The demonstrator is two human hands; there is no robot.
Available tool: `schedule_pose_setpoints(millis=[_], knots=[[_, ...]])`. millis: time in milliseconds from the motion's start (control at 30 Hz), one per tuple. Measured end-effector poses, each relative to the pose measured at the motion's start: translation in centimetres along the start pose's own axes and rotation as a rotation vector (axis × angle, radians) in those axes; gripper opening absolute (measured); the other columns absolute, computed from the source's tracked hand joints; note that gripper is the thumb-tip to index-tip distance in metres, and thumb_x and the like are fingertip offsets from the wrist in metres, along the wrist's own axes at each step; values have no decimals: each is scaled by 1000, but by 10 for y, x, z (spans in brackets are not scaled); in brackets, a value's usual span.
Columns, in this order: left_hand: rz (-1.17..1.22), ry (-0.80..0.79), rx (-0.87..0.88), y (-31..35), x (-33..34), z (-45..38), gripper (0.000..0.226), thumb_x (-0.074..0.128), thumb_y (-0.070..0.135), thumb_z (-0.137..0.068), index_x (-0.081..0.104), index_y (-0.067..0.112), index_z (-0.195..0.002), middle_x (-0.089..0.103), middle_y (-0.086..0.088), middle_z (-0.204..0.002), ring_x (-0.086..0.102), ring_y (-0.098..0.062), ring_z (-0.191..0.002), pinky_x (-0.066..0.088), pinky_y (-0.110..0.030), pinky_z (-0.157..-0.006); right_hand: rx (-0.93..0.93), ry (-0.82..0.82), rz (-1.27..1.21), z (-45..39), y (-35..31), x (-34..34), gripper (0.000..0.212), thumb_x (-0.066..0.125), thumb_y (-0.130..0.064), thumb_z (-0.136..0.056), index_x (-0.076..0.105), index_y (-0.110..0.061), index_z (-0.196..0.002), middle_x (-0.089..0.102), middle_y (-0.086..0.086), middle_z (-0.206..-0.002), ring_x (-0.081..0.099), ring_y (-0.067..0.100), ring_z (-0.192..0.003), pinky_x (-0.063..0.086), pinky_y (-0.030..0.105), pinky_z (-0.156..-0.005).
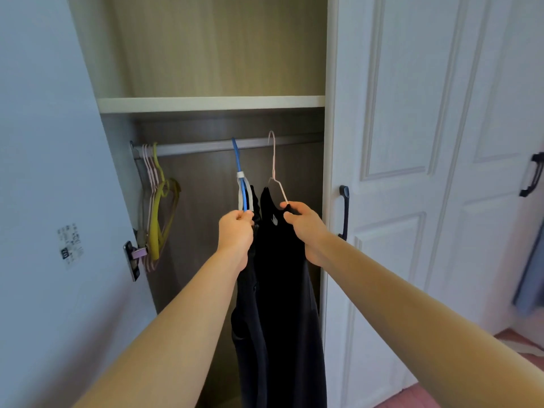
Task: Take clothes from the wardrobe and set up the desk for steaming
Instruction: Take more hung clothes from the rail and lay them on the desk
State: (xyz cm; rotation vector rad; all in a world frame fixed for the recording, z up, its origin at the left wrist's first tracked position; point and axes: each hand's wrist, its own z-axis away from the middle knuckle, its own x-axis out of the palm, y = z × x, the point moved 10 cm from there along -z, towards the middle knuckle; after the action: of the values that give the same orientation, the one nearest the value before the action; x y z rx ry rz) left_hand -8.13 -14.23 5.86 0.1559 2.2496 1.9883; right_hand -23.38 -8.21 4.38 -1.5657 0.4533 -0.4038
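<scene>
Two dark garments hang side by side in the open wardrobe. The left garment (248,334) is on a blue hanger (240,172) whose hook sits at the rail (191,148). My left hand (235,234) grips this blue hanger at its lower part. The right black garment (287,290) hangs on a thin pink wire hanger (273,163) whose hook rises above the rail's line. My right hand (303,228) grips that hanger's shoulder together with the cloth.
Several bare pink and yellow hangers (159,207) bunch at the rail's left end. A shelf (212,103) runs above the rail. The open left door (44,201) and the shut white door with a dark handle (344,213) flank the opening.
</scene>
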Motion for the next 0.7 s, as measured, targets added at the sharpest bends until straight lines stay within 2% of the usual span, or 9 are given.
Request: schedule_pose_setpoints(millis=[233, 267, 367, 500, 633, 700], knots=[[71, -31, -102, -27, -23, 55, 17, 48, 21, -100, 62, 14, -104, 55, 1, -88, 46, -8, -74, 34, -19, -60, 73, -14, -22, 64, 25, -1, 25, 44, -16, -100, 58, -27, -118, 55, 6, -118, 51, 27, -116, 41, 40, -101], [67, -50, -109, -28, -25, 63, 17, 48, 21, -100, 62, 14, -105, 55, 1, -88, 47, -9, -75, 33, -19, -60, 76, -9, -18, 74, 27, -2, 24, 43, -17, -100, 58, -28, -116, 55, 6, -117, 52, 26, -114, 42, 38, -99], [85, -87, -126, -28, -30, 89, 15, 50, 22, -99, 62, 16, -105, 57, 3, -90, 49, -10, -77, 33, -19, -59, 79, 9, -22, 106, 27, -4, 22, 43, -18, -100, 59, -28, -113, 55, 6, -112, 52, 25, -107, 44, 27, -78], [118, -99, -131, -29, -30, 125, 16, 51, 24, -98, 62, 17, -106, 58, 4, -90, 52, -11, -82, 40, -20, -64, 74, 32, 14, 145, 26, -7, 22, 42, -20, -101, 60, -29, -110, 57, 5, -112, 54, 26, -109, 46, 34, -88], [135, -118, -97, -26, -38, 150, 15, 51, 24, -98, 63, 16, -104, 59, 1, -89, 54, -11, -80, 40, -19, -62, 70, 65, 31, 184, 25, -17, 23, 41, -20, -101, 59, -29, -113, 59, 6, -110, 57, 23, -98, 46, 25, -71], [156, -131, -90, -24, -40, 162, 15, 51, 23, -98, 63, 15, -103, 58, 0, -85, 53, -11, -76, 41, -19, -62, 64, 78, 19, 200, 23, -22, 23, 41, -21, -101, 59, -30, -112, 59, 7, -112, 56, 23, -94, 45, 25, -68]])
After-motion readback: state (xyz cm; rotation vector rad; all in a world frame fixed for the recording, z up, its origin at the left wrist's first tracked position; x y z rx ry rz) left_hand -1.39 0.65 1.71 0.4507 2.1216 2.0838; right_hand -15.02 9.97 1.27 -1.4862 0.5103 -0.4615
